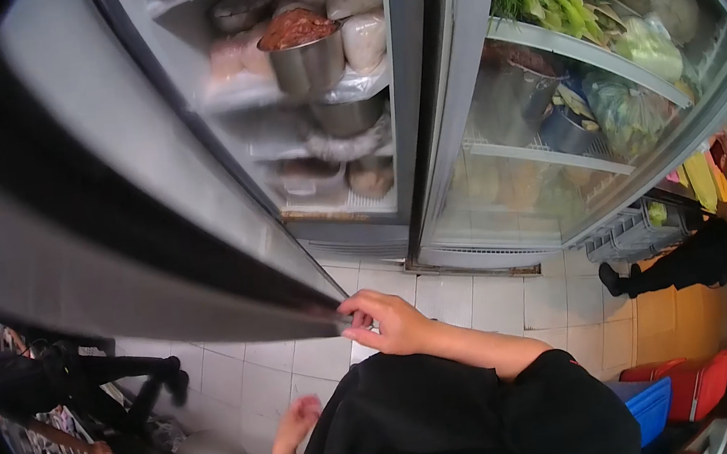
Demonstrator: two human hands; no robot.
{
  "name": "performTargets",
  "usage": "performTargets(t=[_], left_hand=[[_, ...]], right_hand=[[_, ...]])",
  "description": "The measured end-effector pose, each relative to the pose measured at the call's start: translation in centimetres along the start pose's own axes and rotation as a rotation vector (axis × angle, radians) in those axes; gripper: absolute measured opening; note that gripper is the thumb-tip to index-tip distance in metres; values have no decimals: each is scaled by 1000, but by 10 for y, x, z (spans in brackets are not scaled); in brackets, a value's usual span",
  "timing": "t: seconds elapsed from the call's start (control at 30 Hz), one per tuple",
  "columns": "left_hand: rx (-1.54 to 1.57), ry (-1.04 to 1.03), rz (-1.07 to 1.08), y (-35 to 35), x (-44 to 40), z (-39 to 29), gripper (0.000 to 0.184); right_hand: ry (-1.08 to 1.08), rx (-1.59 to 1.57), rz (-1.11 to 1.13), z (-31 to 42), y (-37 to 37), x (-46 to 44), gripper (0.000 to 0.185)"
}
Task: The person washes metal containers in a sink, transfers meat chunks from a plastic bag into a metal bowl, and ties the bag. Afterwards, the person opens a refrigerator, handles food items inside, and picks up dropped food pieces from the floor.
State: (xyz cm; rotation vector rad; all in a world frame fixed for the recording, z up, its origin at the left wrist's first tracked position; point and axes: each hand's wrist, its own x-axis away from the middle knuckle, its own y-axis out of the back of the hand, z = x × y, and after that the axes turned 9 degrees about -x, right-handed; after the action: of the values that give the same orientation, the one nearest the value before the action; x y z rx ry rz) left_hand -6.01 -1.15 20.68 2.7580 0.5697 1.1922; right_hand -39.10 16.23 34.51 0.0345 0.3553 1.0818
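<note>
My right hand (386, 322) has its fingers wrapped round the edge of a steel refrigerator door (148, 244), which stands swung out on the left. My left hand (295, 424) hangs low beside my body, slightly blurred, its fingers loosely apart and nothing in them. Behind the door is the open refrigerator (415, 84). On its upper shelf a steel pot (308, 63) is heaped with reddish minced meat (296, 28). Plastic-wrapped bags (364, 41) are packed around the pot. Lower down sit another steel pot (350, 117) and a clear plastic container (313, 183).
A glass-door refrigerator (553, 145) with leafy vegetables stands right. One person (694, 254) is at the far right near grey crates (632, 235); another (64, 377) is at the left by a dish-laden counter. Blue (647, 410) and red (701, 390) plastic items lie at lower right.
</note>
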Motion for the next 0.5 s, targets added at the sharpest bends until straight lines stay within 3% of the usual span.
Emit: performTargets(t=[0.03,0.1,0.13,0.2,0.23,0.4,0.47,0.5], left_hand=[[-34,-162,-77,9,-20,-7,48],[50,-368,-163,16,-41,-30,55],[51,-368,-154,19,-47,-43,55],[-233,-288,-223,27,-51,-58,60],[-268,-392,-207,33,-68,-43,63],[-78,-269,-354,35,-103,11,52],[-177,-180,-543,40,-95,8,47],[-176,-239,-639,41,-98,16,46]], right_hand=[[-8,0,-7,0,-11,0,33],[-127,-169,222,-5,-28,-6,28],[-133,-165,217,-7,-35,-9,28],[-178,-99,337,-15,-49,-15,26],[-210,-55,329,-23,-54,-15,27],[-304,-6,247,-67,-55,1,27],[-527,-11,181,-77,-46,5,26],[-561,-25,147,-88,-42,8,24]])
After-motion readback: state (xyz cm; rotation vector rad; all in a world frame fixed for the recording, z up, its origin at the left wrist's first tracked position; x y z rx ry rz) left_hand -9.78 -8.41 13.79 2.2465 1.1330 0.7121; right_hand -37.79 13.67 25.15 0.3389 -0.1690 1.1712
